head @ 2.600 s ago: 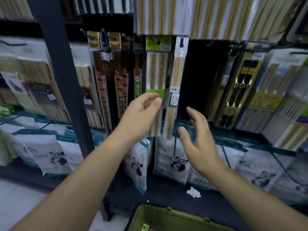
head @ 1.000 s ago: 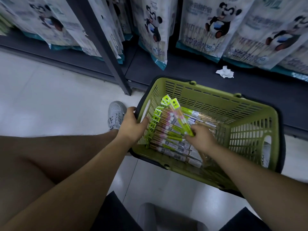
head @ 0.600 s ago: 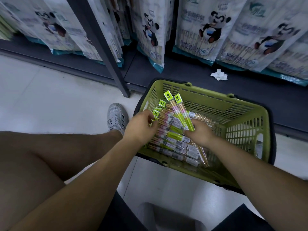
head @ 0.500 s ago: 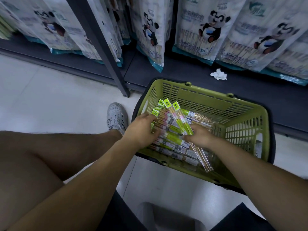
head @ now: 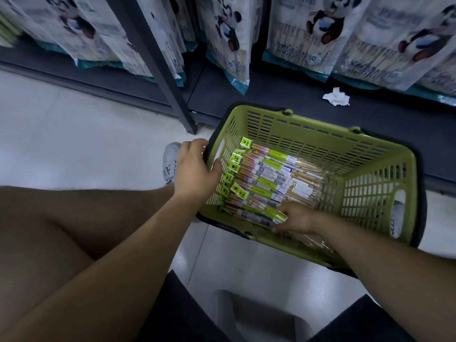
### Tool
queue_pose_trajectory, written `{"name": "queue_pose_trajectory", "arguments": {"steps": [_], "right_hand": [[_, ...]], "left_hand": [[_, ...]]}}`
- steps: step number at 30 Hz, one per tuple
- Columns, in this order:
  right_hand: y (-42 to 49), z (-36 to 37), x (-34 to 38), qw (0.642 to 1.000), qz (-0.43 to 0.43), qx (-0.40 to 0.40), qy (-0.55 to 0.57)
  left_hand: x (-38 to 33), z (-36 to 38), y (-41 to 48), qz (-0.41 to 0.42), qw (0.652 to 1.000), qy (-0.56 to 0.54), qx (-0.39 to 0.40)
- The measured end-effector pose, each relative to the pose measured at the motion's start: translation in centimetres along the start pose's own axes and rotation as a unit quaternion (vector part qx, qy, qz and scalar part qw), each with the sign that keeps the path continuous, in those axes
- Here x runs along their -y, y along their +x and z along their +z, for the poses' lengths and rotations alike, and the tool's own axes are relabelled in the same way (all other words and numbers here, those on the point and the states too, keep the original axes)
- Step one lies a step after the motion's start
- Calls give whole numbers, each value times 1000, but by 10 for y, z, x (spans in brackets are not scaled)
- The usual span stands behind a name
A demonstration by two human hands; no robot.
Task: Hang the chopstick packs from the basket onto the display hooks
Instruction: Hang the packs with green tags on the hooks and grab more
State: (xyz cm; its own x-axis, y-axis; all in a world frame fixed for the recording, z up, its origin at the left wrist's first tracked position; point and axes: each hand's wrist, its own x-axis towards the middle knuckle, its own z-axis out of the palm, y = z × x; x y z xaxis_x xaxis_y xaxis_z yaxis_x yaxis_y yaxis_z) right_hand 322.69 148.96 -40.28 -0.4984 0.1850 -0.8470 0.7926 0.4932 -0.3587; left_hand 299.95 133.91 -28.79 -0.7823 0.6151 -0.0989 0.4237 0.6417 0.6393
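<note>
Left fingers [head: 197, 143]: curled over the left rim of the olive-green slotted plastic basket [head: 320, 134], with the thumb inside the wall. The left hand [head: 193, 171] grips the rim and steadies the basket.
Right fingers [head: 280, 228]: bent down onto the near ends of the packs, close to the basket's near wall. The right hand [head: 298, 217] covers them, so I cannot tell whether it pinches one pack or only rests on it.
Packs: clear film sleeves of pale wooden chopsticks with lime-green labels [head: 266, 174]. They lie flat in a fanned stack on the basket floor, towards its left side.
Packs against fingers: the lime hang tabs [head: 235, 157] point at the left wall, just beside the left thumb. The right fingers touch the opposite ends of the nearest packs.
Handling: probably light. The sticks should keep each pack stiff along its length, but the film looks slick, so the packs may slide over one another.
Where to hold: likely best pinched across the width just below the tab, leaving the tab free for the hook.
Display hooks: not in view.
Around: white panda-printed bags [head: 229, 33] hang over a dark bottom shelf [head: 283, 95], which holds a crumpled white tissue [head: 336, 96]. A grey shoe [head: 170, 160] stands by the left hand.
</note>
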Motion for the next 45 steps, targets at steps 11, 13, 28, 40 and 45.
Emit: {"name": "queue_pose_trajectory", "arguments": {"steps": [11, 13, 28, 40, 45], "right_hand": [[4, 11, 25, 991, -48, -37, -121], [5, 6, 26, 992, -36, 0, -118], [1, -12, 22, 997, -42, 44, -54], [-50, -84, 36, 958, -99, -116, 241], [-62, -70, 80, 936, -169, -62, 303]], "left_hand": [[10, 7, -13, -118, 983, -74, 118], [10, 7, -12, -122, 982, -80, 119], [8, 5, -11, -141, 976, -98, 135], [-25, 0, -9, 12, 996, 7, 86], [-49, 19, -20, -189, 910, -258, 263]]}}
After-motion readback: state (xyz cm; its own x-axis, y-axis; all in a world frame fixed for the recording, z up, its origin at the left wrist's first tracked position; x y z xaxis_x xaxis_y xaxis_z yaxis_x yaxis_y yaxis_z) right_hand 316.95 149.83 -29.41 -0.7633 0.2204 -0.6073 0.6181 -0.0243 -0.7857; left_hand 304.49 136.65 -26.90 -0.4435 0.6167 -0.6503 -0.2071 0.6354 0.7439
